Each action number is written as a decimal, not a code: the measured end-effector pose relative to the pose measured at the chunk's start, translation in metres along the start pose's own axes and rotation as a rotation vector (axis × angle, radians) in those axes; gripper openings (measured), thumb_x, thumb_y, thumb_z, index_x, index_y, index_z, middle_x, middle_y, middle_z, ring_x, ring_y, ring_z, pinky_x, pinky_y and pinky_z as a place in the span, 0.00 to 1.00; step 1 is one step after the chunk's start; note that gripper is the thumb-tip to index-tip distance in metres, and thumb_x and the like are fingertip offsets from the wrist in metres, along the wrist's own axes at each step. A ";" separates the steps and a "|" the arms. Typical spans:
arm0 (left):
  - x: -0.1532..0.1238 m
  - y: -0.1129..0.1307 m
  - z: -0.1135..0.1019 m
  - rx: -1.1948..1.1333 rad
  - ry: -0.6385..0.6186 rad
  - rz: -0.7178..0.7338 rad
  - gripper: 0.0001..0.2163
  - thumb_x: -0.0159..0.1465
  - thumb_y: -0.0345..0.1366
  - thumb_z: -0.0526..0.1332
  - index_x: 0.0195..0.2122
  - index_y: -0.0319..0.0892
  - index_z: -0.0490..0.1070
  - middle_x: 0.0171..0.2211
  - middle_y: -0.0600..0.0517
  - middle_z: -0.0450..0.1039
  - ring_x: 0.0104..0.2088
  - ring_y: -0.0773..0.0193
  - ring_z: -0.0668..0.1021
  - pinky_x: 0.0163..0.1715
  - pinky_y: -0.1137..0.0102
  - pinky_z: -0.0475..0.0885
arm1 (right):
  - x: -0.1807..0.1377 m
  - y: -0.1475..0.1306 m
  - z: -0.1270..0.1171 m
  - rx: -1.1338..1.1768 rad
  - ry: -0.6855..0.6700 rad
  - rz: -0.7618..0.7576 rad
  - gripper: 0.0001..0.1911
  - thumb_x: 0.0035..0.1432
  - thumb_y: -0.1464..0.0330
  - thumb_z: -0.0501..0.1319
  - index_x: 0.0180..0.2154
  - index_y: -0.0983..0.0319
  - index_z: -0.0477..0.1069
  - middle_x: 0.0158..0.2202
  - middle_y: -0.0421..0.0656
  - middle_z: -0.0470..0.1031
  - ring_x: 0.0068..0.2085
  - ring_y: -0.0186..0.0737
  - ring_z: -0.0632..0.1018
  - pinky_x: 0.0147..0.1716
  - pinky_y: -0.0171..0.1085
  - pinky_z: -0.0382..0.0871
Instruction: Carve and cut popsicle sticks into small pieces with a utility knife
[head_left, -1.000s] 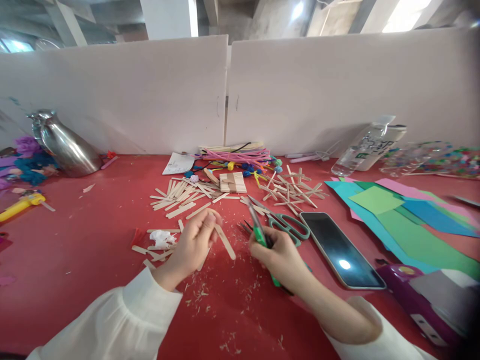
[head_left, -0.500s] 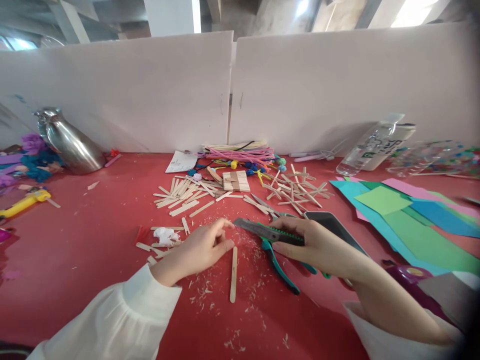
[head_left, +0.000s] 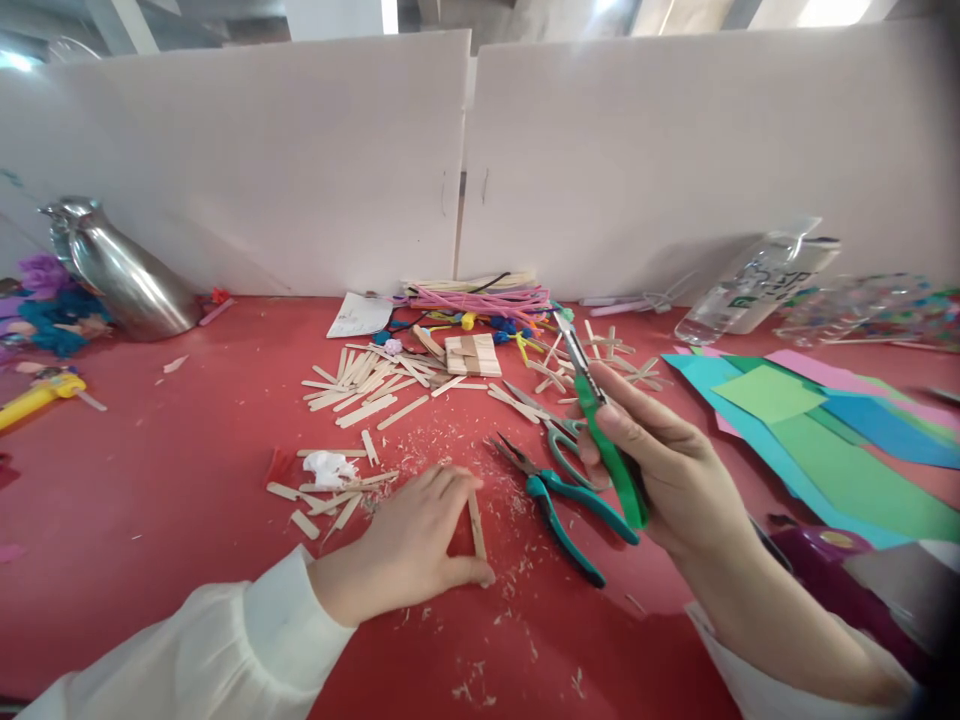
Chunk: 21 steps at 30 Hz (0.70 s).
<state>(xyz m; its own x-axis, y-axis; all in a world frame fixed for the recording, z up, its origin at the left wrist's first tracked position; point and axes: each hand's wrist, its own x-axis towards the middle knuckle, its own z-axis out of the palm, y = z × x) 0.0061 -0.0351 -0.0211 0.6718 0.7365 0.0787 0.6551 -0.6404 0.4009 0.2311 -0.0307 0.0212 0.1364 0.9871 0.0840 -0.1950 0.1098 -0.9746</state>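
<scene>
My left hand point(head_left: 412, 540) is low over the red table, its thumb and fingertips closed on the two ends of a wooden craft stick point(head_left: 477, 525). Raised at the right, my right hand point(head_left: 675, 460) grips a green utility knife point(head_left: 611, 450) with its blade pointing up and away. Beneath and left of that hand lie pliers with teal handles point(head_left: 559, 530), their jaws toward the back. Scissors point(head_left: 559, 440) rest just behind the pliers, partly hidden by my right fingers. Wood shavings point(head_left: 517, 590) are scattered around the stick.
Loose craft sticks point(head_left: 364, 385) and a banded bundle of sticks point(head_left: 472, 355) lie farther back. Left of my hand is a crumpled white lump point(head_left: 328, 470) among cut sticks. Coloured paper point(head_left: 832, 440) and a plastic bottle point(head_left: 739, 290) are at right, a steel jug point(head_left: 124, 275) at left.
My left hand has come forward onto the craft stick and taken hold of its ends. My right hand has turned the knife from lying sideways to pointing upward, uncovering the pliers.
</scene>
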 end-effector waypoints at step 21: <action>-0.014 -0.021 -0.028 -0.017 -0.369 0.268 0.38 0.49 0.63 0.57 0.61 0.58 0.53 0.66 0.46 0.39 0.62 0.38 0.51 0.56 0.44 0.51 | -0.006 0.004 -0.003 -0.240 -0.113 -0.170 0.07 0.47 0.63 0.66 0.30 0.55 0.70 0.24 0.35 0.68 0.26 0.33 0.71 0.27 0.34 0.68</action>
<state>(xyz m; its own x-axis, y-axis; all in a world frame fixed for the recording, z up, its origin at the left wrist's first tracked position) -0.0267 -0.0264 -0.0047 0.8970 0.4167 -0.1475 0.4379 -0.7916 0.4263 0.2327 -0.0368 0.0160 0.0355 0.9652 0.2590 0.0579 0.2568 -0.9647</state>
